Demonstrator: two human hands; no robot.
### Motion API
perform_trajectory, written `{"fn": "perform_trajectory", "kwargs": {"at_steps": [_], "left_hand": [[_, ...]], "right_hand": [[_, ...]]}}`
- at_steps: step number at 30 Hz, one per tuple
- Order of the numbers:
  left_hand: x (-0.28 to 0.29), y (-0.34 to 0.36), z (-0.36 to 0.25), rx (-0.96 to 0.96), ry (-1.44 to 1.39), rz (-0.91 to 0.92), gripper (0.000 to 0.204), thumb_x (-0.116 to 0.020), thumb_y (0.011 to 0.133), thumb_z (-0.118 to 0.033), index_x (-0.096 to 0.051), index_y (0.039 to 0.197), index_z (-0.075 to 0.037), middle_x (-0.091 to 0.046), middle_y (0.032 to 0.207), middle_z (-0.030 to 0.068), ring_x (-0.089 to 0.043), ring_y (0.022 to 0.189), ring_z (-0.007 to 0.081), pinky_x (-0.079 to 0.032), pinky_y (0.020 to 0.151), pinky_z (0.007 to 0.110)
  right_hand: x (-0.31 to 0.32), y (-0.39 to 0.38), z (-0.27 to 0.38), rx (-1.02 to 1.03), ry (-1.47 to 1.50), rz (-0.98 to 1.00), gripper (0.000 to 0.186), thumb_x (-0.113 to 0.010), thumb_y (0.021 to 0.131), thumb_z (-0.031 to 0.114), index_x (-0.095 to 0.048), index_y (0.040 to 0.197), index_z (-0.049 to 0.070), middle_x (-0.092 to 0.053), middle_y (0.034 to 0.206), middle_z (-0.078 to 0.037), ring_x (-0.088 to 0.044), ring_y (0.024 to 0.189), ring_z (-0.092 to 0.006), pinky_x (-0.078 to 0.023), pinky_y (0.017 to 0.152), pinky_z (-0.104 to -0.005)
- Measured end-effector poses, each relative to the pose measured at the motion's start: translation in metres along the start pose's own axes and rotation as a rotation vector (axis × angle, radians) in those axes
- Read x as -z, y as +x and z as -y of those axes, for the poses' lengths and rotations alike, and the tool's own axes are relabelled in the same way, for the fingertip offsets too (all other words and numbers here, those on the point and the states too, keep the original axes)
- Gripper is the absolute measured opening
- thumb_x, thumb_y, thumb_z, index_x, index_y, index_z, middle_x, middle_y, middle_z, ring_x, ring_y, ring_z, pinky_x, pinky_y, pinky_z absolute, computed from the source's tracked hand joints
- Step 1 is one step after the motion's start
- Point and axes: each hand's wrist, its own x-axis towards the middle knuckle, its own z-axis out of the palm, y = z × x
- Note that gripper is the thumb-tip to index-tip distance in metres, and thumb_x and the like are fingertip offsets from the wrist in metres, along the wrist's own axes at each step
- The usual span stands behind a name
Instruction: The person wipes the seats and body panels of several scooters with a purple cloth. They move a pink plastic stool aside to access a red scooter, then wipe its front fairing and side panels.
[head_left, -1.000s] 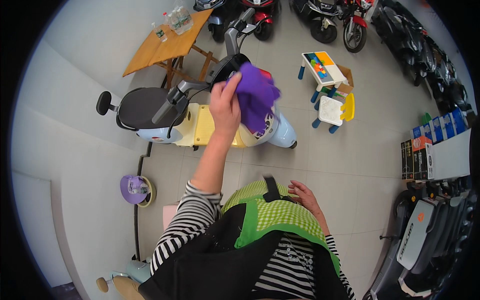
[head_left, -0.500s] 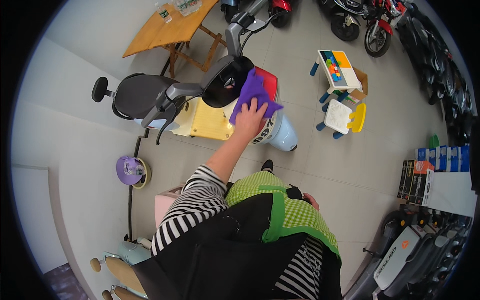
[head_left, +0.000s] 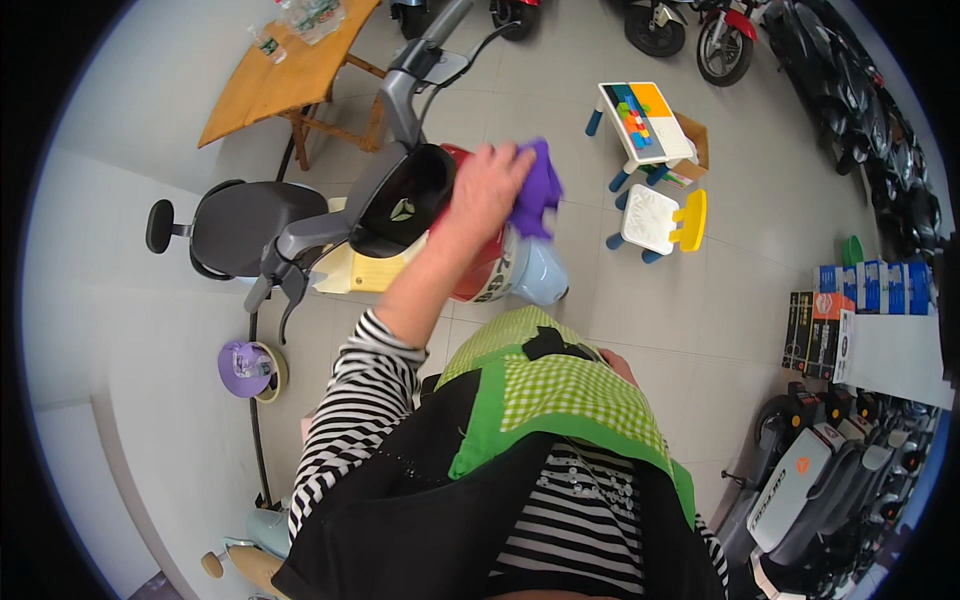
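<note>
My left hand (head_left: 485, 190) grips a purple cloth (head_left: 538, 190) over the red front panel (head_left: 470, 275) of a pale blue and cream scooter. Just left of it are the dark front housing (head_left: 395, 210) and grey handlebars (head_left: 300, 240); the black seat (head_left: 250, 225) lies farther left and the blue front fender (head_left: 540, 275) below the cloth. Part of my right hand (head_left: 618, 365) shows low beside my green checked apron (head_left: 550, 395); its fingers are hidden.
A wooden table (head_left: 250, 100) holds plastic bottles. A small block table (head_left: 640, 120) and yellow-backed chair (head_left: 655, 220) stand right of the scooter. Parked scooters (head_left: 820, 470) and stacked boxes (head_left: 820, 335) line the right; a purple basin (head_left: 240, 370) is by the left wall.
My left hand with the cloth went from above the handlebars down onto the red panel, then moved slightly upward across it. The red panel is now largely behind my hand and forearm.
</note>
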Motion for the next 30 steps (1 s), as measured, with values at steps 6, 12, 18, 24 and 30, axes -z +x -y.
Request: {"fn": "perform_trajectory", "kwargs": {"at_steps": [6,12,18,24,30], "left_hand": [[-0.061,0.023,0.032,0.305,0.34,0.451,0.024,-0.057,0.086,-0.014,-0.065,0.109,-0.013,-0.057,0.104,0.0097,-0.059,0.097,0.0299,-0.056,0.075,0.038],[-0.058,-0.019,-0.015,0.457,0.293,0.355,0.039,-0.057,0.084,-0.008,-0.057,0.123,-0.011,-0.051,0.121,0.0137,-0.058,0.099,0.0323,-0.058,0.073,0.038],[-0.007,-0.056,-0.047,0.549,0.138,0.456,0.054,-0.061,0.08,-0.006,-0.056,0.132,-0.018,-0.046,0.138,0.011,-0.058,0.102,0.0344,-0.057,0.08,0.041],[0.059,-0.06,-0.051,0.736,-0.262,0.2,0.038,-0.049,0.075,0.01,-0.073,0.099,-0.007,-0.065,0.109,0.0146,-0.064,0.101,0.033,-0.051,0.091,0.039],[0.151,-0.023,-0.001,0.661,-0.26,-0.427,0.041,-0.044,0.073,0.013,-0.069,0.101,-0.003,-0.065,0.106,0.0155,-0.062,0.1,0.0347,-0.05,0.091,0.038]], "right_hand": [[0.056,0.033,0.031,-0.044,-0.196,0.071,0.035,-0.052,0.097,0.029,-0.062,0.121,0.007,-0.067,0.113,-0.018,-0.064,0.104,-0.0343,-0.05,0.087,-0.0394],[0.116,0.051,0.013,-0.073,-0.358,0.158,0.037,-0.051,0.096,0.031,-0.062,0.122,0.005,-0.066,0.114,-0.019,-0.064,0.104,-0.0337,-0.05,0.088,-0.0404],[0.133,0.09,-0.069,-0.07,-0.298,0.166,0.038,-0.052,0.095,0.03,-0.064,0.118,0.002,-0.069,0.106,-0.019,-0.066,0.098,-0.0323,-0.051,0.085,-0.0389],[0.138,0.124,-0.12,-0.156,-0.277,0.247,0.039,-0.052,0.096,0.033,-0.065,0.115,0.002,-0.07,0.099,-0.018,-0.067,0.088,-0.0286,-0.052,0.078,-0.0376],[0.14,0.134,-0.09,-0.216,-0.297,0.29,0.039,-0.052,0.096,0.033,-0.065,0.115,0.002,-0.07,0.098,-0.017,-0.067,0.087,-0.0282,-0.052,0.078,-0.0375]]}}
